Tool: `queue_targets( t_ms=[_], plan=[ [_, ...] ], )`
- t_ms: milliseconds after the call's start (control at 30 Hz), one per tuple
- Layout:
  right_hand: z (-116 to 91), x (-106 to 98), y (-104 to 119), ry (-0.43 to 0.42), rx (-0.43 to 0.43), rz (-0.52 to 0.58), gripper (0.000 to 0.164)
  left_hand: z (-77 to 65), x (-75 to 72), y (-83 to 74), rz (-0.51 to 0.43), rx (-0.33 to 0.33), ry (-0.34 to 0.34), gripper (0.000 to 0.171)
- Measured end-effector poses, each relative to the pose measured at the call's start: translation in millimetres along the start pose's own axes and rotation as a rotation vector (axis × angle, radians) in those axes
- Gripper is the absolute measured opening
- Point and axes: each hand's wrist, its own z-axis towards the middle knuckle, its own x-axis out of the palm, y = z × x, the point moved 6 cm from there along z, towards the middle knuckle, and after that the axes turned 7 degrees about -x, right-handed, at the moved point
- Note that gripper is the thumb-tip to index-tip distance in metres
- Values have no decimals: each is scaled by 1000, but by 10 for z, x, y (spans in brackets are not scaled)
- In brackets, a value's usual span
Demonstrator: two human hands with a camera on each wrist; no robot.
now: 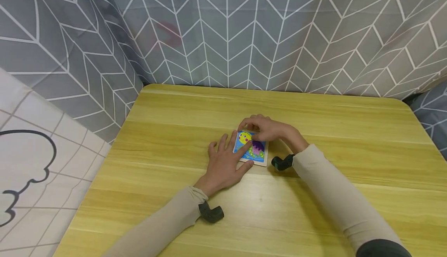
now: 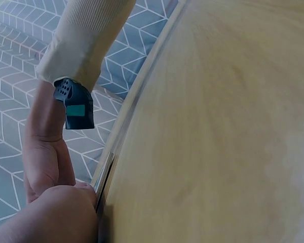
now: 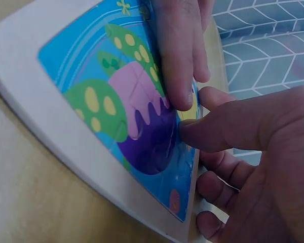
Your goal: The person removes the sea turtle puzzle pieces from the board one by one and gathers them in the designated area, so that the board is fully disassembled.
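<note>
In the head view, a square puzzle board (image 1: 258, 164) is placed on the desk (image 1: 265, 202), not far from its far edge and somewhat closer to the far left corner than to the far right one. The side toward the desk's left edge is steadied by the left hand (image 1: 225, 165); its fingers are spread and wrapped round nothing, one being laid across the picture (image 1: 260, 154). The side toward the far edge is grasped by the right hand (image 1: 269, 129), with bent fingers at the rim and the thumb over the picture

In the left wrist view, only a thin edge of the board is shown past the left hand; whether it is lying wholly flat cannot be told

In the right wrist view, the right thumb is rested just beside the purple patch (image 3: 152, 147), and a left finger is laid on the picture close by. Fine seams are seen between pieces. They are probably best levelled by light pressure straight down, spread evenly along each seam, while the rim is held firmly so that the board is not pushed toward the desk's far edge
</note>
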Motion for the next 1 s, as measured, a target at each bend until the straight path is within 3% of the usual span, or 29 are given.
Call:
queue_targets(
  t_ms=[267, 500, 1000],
  plan=[
    [67, -15, 49, 79, -49, 52, 31, 5, 9, 18, 6, -6, 3, 61],
    [108, -18, 37, 175, -3, 198, 35, 1, 0, 13, -1, 7, 1, 61],
    [125, -30, 33, 201, 0, 157, 37, 8, 11, 24, 12, 8, 7, 62]
  ],
)
